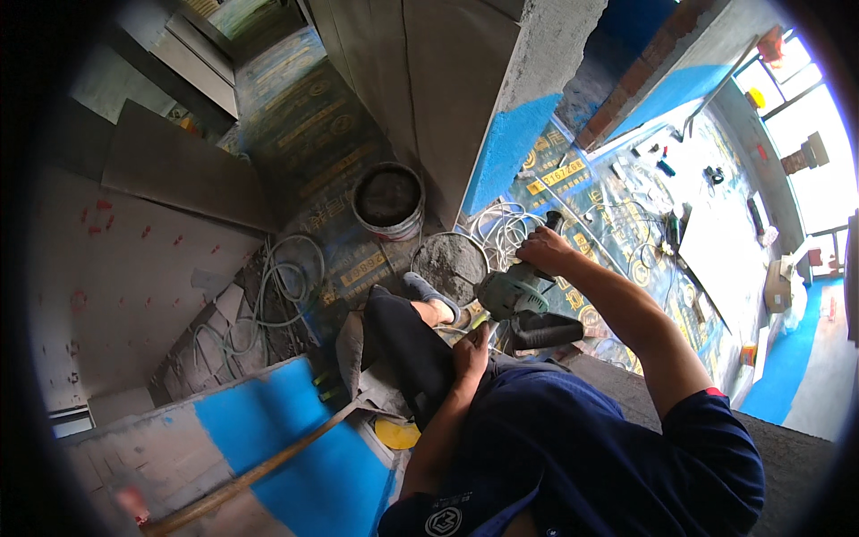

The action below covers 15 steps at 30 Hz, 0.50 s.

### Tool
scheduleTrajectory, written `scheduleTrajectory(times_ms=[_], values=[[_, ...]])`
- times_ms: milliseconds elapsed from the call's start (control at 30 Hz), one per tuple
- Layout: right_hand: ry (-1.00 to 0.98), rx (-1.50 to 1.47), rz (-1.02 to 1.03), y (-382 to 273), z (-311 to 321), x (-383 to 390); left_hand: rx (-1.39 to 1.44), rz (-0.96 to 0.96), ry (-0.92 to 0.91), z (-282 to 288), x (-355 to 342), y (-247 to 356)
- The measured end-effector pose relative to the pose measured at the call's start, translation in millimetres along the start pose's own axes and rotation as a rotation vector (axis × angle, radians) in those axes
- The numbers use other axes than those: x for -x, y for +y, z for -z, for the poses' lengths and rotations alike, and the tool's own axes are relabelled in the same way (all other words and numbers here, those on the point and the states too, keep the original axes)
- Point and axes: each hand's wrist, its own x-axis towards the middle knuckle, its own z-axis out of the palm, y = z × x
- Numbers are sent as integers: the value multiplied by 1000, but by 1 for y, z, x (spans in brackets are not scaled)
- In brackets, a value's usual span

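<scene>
My right hand [544, 251] is wrapped round a black handle of a power tool [508, 292]. The tool has a rounded grey-green motor housing, and another black grip [546, 331] sticks out towards my lap. Its exact kind is not clear. Close beside the housing, my left hand [472, 353] has its fingers closed near a small yellow-green bit; what it grips is hidden. Just beyond the tool stands a round container of grey mortar [450, 266]. A larger bucket [388, 199] with dark wet contents is behind it, to the left.
Pale hose [291, 277] lies coiled at left, with more cable [506, 224] beyond the mortar. A wooden pole [259, 467] slants across the lower left. A large tile [729, 259] lies at right, near scattered tools. A wall corner [510, 148] rises ahead.
</scene>
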Motion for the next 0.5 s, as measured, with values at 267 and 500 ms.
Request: scheduleTrajectory(times_ms=[267,500], values=[[-42,51,9,-1,10,-9,50,110,41,-4,0,4],[-38,69,10,1,13,-9,-22,50,58,-5,0,9]])
